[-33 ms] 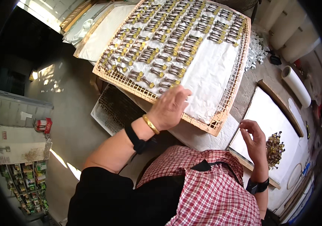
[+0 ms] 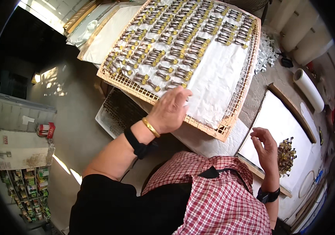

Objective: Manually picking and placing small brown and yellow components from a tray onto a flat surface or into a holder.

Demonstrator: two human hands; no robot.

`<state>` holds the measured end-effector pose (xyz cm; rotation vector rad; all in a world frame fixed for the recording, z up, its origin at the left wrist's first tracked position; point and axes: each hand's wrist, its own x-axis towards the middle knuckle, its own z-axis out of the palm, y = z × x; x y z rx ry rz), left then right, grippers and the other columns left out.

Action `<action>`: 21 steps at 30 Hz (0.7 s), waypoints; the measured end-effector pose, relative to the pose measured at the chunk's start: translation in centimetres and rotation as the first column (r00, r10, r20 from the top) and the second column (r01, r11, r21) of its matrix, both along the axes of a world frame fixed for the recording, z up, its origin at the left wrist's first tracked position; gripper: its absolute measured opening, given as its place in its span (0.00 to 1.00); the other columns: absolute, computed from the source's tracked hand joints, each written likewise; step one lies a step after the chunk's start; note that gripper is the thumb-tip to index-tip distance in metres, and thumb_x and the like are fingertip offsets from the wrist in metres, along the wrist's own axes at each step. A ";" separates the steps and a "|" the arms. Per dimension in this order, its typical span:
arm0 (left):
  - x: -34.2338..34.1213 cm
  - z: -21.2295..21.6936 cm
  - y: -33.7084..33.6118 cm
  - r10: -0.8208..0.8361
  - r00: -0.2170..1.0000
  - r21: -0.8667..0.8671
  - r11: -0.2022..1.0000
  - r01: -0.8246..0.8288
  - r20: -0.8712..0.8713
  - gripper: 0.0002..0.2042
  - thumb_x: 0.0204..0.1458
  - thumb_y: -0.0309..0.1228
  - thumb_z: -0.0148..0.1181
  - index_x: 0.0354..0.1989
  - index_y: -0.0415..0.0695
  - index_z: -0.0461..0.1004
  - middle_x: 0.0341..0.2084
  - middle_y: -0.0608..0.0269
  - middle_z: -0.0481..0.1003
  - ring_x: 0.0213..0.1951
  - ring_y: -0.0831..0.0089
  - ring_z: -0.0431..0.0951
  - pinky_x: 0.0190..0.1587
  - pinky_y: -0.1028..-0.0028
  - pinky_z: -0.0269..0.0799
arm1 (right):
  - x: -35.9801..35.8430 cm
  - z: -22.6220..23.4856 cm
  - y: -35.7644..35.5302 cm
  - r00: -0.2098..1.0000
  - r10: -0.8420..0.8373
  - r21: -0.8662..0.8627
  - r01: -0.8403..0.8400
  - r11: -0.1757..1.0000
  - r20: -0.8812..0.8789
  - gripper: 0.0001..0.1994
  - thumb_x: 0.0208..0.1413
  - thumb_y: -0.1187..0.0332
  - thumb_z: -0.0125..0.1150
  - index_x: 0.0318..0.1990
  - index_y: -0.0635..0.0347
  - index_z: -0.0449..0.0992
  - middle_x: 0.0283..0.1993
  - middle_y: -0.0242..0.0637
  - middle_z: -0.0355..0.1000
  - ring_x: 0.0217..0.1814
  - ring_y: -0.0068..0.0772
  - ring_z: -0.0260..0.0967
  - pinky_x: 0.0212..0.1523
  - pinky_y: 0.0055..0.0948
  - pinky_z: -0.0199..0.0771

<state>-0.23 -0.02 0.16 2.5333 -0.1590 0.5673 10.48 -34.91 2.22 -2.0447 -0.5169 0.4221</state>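
Note:
My left hand (image 2: 170, 111) is over the near edge of a peach-coloured plastic mesh tray (image 2: 136, 91), its fingers curled together beside the last pieces of a row. What its fingertips hold, if anything, is hidden. White paper (image 2: 214, 82) lines the tray. On it lie rows of small dark-stemmed pieces with yellow ends (image 2: 163, 75). To the right, my right hand (image 2: 264, 144) is raised with bent fingers, thumb close to the fingertips; I cannot make out anything in it. Just beside it, a heap of the same kind of pieces (image 2: 287, 156) sits on a white board (image 2: 292, 129).
A white roll (image 2: 307, 89) and a wooden bar (image 2: 290, 111) are at the right. White scraps (image 2: 266, 53) lie beyond the tray's right side. Below its left edge stands another mesh tray (image 2: 110, 117). White-covered boards (image 2: 107, 35) are stacked at the far left.
My left hand has shifted slightly left, uncovering a bit more paper at the tray's near edge. My right hand has barely moved.

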 end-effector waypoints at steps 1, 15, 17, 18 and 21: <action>-0.3 0.7 1.0 0.026 0.997 0.047 0.999 -0.022 -0.074 0.22 0.47 0.20 0.57 0.53 0.41 0.63 0.42 0.46 0.68 0.47 0.48 0.73 0.51 0.58 0.69 | -0.1 -0.3 -1.1 1.000 -0.017 0.009 0.017 1.000 -0.018 0.12 0.60 0.78 0.60 0.51 0.63 0.76 0.42 0.34 0.78 0.45 0.24 0.74 0.48 0.25 0.74; 4.2 0.9 6.2 -0.014 0.944 0.408 0.899 0.156 -0.329 0.43 0.36 0.19 0.55 0.70 0.48 0.55 0.66 0.51 0.56 0.65 0.46 0.58 0.68 0.55 0.57 | -0.2 -0.1 -2.5 0.994 0.059 0.035 -0.056 0.998 -0.094 0.12 0.59 0.77 0.61 0.50 0.62 0.76 0.40 0.34 0.77 0.44 0.25 0.73 0.47 0.27 0.72; 4.8 1.1 6.7 -0.037 0.933 0.435 0.878 0.202 -0.359 0.44 0.35 0.22 0.57 0.70 0.47 0.54 0.64 0.50 0.58 0.67 0.47 0.56 0.69 0.55 0.52 | -0.5 0.9 -0.4 0.993 0.107 0.033 -0.106 0.994 -0.057 0.13 0.57 0.78 0.63 0.50 0.61 0.76 0.41 0.36 0.77 0.44 0.29 0.73 0.46 0.30 0.71; 4.9 1.0 6.9 -0.057 0.934 0.435 0.874 0.219 -0.354 0.44 0.35 0.22 0.57 0.70 0.47 0.54 0.64 0.50 0.58 0.67 0.47 0.56 0.69 0.55 0.52 | -0.7 1.5 0.9 0.995 0.086 0.031 -0.084 0.996 -0.052 0.13 0.57 0.78 0.63 0.50 0.61 0.76 0.41 0.36 0.77 0.44 0.29 0.73 0.46 0.30 0.71; 5.0 0.7 7.7 -0.147 0.950 0.403 0.879 0.254 -0.277 0.43 0.34 0.24 0.58 0.69 0.45 0.57 0.59 0.49 0.61 0.63 0.48 0.60 0.67 0.55 0.54 | -2.2 3.1 6.2 0.961 0.190 0.001 -0.194 0.981 0.200 0.14 0.54 0.79 0.64 0.48 0.59 0.75 0.48 0.42 0.72 0.52 0.42 0.73 0.51 0.36 0.73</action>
